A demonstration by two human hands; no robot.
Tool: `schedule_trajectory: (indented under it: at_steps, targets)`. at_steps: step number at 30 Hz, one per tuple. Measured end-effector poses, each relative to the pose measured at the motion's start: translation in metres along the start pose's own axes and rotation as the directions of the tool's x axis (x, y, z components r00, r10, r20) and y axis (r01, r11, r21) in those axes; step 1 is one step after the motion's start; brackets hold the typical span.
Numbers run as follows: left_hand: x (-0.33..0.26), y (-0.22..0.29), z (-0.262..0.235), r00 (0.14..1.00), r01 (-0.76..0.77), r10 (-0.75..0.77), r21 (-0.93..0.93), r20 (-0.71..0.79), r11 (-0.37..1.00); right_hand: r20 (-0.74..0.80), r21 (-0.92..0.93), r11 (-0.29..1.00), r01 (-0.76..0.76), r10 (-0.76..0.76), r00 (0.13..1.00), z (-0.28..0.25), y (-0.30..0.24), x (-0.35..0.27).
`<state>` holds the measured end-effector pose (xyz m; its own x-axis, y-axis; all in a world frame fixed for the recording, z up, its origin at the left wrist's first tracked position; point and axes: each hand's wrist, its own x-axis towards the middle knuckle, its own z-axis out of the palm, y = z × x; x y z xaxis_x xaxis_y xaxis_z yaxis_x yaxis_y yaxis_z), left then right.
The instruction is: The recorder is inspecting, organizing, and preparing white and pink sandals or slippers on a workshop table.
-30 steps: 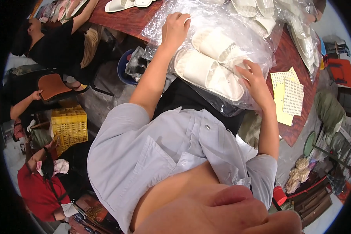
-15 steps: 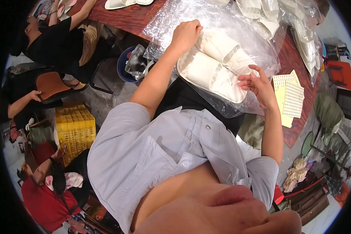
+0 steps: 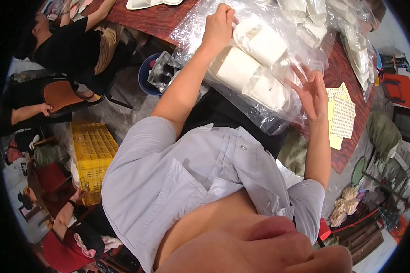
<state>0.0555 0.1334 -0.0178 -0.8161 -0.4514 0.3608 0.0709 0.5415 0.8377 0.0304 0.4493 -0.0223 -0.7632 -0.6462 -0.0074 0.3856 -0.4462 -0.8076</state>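
Observation:
A pair of cream slippers (image 3: 234,67) lies inside a clear plastic bag (image 3: 271,123) at the table's near edge, over my lap. With curled fingers, my left hand (image 3: 217,29) grips the bag's film beyond the upper left of the slippers. My right hand (image 3: 313,93) is raised at the bag's right side, its fingers spread apart near the film. Whether its fingertips touch the plastic, I cannot tell.
Yellow sticker sheets (image 3: 341,116) lie on the reddish wooden table (image 3: 143,20) at right. More bagged slippers (image 3: 305,13) are at the back. A blue bucket (image 3: 146,75) and a yellow crate (image 3: 93,154) stand on the left floor. Other people are at left.
My left hand has moved up and away, and the bag's film now covers more of the slippers. My right hand has shifted slightly, its fingers spreading. At left, a person reaches to the crate, which has shifted.

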Motion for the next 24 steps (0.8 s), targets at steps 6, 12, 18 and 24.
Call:
schedule_trajectory:
  at_steps: [6, 12, 18, 24]
  targets:
    - [0.004, -0.065, 0.029, 0.993, 0.042, -0.023, 0.166, -0.119, 0.985, -0.110, -0.090, 0.989, -0.121, 0.111, 0.988, 0.017, 0.014, 0.009]
    - [0.008, -0.072, 0.033, 0.987, 0.007, 0.013, 0.126, -0.159, 0.992, -0.021, -0.857, 0.509, -0.078, 0.117, 0.993, 0.043, 0.020, 0.016]
    - [0.006, -0.072, 0.033, 0.989, 0.064, -0.055, 0.061, -0.136, 0.996, -0.158, -0.613, 0.788, -0.052, -0.058, 0.986, 0.032, 0.010, -0.007]
    - [0.007, -0.071, 0.029, 0.986, 0.089, -0.085, 0.019, -0.146, 0.996, -0.100, -0.340, 0.933, 0.116, -0.159, 0.982, 0.019, -0.003, -0.055]
